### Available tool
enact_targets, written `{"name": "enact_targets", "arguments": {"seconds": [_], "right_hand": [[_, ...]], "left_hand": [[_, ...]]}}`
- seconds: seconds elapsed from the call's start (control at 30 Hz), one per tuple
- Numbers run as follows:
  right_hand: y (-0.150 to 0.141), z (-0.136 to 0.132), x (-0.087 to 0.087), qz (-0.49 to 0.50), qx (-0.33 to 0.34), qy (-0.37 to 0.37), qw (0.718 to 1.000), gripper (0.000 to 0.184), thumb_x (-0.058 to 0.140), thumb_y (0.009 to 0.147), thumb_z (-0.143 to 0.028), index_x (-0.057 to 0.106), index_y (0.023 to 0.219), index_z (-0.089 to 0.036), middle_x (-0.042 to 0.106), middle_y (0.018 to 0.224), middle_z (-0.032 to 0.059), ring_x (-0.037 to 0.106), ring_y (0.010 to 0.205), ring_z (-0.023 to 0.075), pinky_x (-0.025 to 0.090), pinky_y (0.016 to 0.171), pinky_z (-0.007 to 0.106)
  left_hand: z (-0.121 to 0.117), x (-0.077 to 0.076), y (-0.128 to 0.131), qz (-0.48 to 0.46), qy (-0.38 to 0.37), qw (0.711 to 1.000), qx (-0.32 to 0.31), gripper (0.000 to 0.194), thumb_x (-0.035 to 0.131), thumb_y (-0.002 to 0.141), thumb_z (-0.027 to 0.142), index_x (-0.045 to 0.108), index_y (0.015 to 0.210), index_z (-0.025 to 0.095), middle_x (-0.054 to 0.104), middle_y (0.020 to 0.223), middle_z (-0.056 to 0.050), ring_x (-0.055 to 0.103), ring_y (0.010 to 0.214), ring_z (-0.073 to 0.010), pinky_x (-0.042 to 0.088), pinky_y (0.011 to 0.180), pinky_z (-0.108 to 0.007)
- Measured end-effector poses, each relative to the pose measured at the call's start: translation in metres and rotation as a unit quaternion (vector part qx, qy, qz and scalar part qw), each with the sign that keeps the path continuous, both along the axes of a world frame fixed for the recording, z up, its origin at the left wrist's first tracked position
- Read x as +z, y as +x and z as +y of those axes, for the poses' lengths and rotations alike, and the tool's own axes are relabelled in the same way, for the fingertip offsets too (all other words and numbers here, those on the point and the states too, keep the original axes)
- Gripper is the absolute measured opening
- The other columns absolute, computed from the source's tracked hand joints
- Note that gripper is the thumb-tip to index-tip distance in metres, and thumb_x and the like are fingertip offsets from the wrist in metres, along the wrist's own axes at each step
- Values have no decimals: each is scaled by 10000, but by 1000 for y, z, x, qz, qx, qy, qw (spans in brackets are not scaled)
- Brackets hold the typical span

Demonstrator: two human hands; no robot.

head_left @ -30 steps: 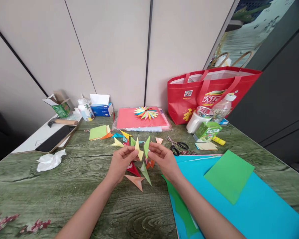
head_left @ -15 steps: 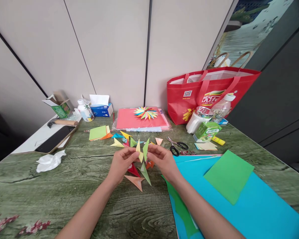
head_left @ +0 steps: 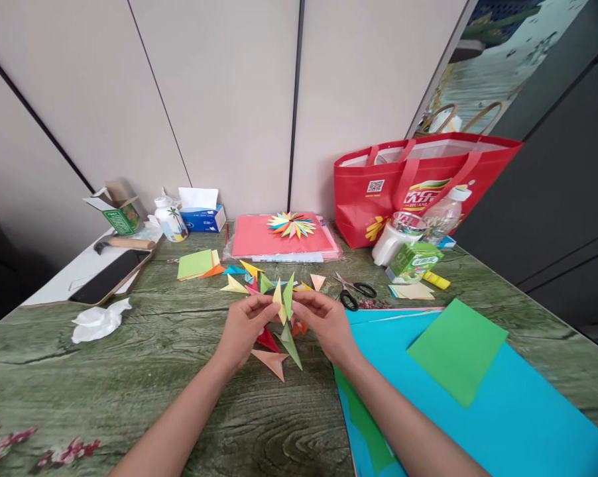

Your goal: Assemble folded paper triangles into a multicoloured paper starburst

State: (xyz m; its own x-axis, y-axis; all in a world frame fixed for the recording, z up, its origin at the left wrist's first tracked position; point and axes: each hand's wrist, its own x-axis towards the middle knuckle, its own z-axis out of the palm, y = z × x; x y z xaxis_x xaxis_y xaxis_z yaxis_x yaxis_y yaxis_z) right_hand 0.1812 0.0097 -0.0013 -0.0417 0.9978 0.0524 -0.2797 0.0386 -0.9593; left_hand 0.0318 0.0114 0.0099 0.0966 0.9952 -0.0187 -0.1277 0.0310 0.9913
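Note:
Between the fingertips of my left hand [head_left: 246, 328] is a pale yellow folded paper piece [head_left: 280, 303], pointed at its top. My right hand [head_left: 323, 328] pinches a light green folded paper piece [head_left: 288, 296] the same way. The two pieces stand upright side by side, their edges meeting or overlapping; I cannot tell if one is inside the other. Below them on the table lie a pale green folded piece [head_left: 291, 346], a red one [head_left: 268, 340] and a peach one [head_left: 272, 364]. Several more coloured pieces, among them a yellow one [head_left: 235, 285], lie just behind my hands.
Black-handled scissors [head_left: 351, 291] lie right of the folded pieces. Blue paper sheets [head_left: 458, 397] with a green square [head_left: 459, 351] cover the right side. A multicoloured paper ring [head_left: 292, 226] rests on a red paper pack [head_left: 252, 238]. A crumpled tissue [head_left: 101, 321] lies left.
My right hand has moved slightly left, bringing the green folded piece up against the yellow one. The gap between the two has closed. My left hand stays nearly still.

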Motion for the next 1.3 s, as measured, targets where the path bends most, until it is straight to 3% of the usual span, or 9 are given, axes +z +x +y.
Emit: {"name": "enact_targets", "arguments": {"seconds": [0.43, 0.8, 1.2, 1.3], "right_hand": [[-3, -1, -5, -12, -25, -4, 1000, 207, 692, 620, -336, 663, 759, -185, 675, 818, 37, 611, 756, 184, 483, 725, 327], [-11, -5, -9, 50, -46, -70, 995, 190, 712, 584, -326, 644, 677, -175, 626, 625, -12, 557, 592, 127, 447, 610, 268], [-14, -8, -8, 43, -45, -49, 997, 251, 704, 585, -330, 652, 781, -182, 660, 826, 31, 586, 746, 165, 461, 677, 287], [-15, -10, -8, 27, -42, -45, 998, 228, 688, 605, -343, 656, 763, -181, 658, 788, 29, 582, 716, 163, 463, 659, 286]], "left_hand": [[-1, -1, 4, -81, -28, 996, 20, 167, 719, 590, 251, 662, 701, 140, 656, 680, -15, 591, 625, -130, 500, 655, -267], [0, -8, 3, -88, -29, 995, 38, 175, 731, 579, 235, 666, 719, 150, 673, 707, -11, 600, 633, -122, 501, 660, -260], [0, -9, 4, -77, -40, 994, 66, 229, 751, 536, 261, 669, 704, 130, 671, 694, -30, 591, 611, -126, 492, 651, -266], [-1, -9, 5, -59, -28, 995, 72, 232, 749, 538, 265, 677, 712, 131, 669, 678, -29, 584, 597, -125, 481, 622, -252]]}}
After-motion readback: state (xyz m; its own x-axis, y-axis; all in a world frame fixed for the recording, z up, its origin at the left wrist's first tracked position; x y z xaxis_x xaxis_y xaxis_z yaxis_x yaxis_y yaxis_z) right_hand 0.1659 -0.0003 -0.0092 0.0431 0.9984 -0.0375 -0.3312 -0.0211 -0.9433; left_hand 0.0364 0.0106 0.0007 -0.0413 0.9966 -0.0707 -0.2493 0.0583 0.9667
